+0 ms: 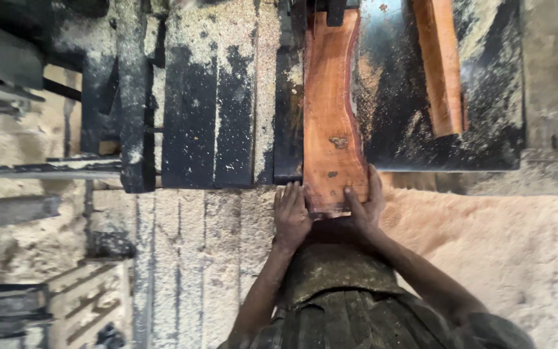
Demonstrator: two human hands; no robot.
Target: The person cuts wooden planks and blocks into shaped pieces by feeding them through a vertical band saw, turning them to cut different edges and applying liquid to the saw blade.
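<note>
Head | hands: left hand (290, 216), right hand (366, 205) | reddish boards: slab (330, 116), offcut (440, 64)

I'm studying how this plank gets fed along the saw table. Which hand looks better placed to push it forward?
Probably the right hand: its thumb and fingers wrap the near end of the reddish plank. The left hand only rests flat beside the plank's left corner, steadying it.

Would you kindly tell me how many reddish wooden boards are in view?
2. One long reddish wavy-edged plank lies under both hands' grip at the table's near edge; a narrower reddish board lies upper right. Sawdust may hide others.
</note>
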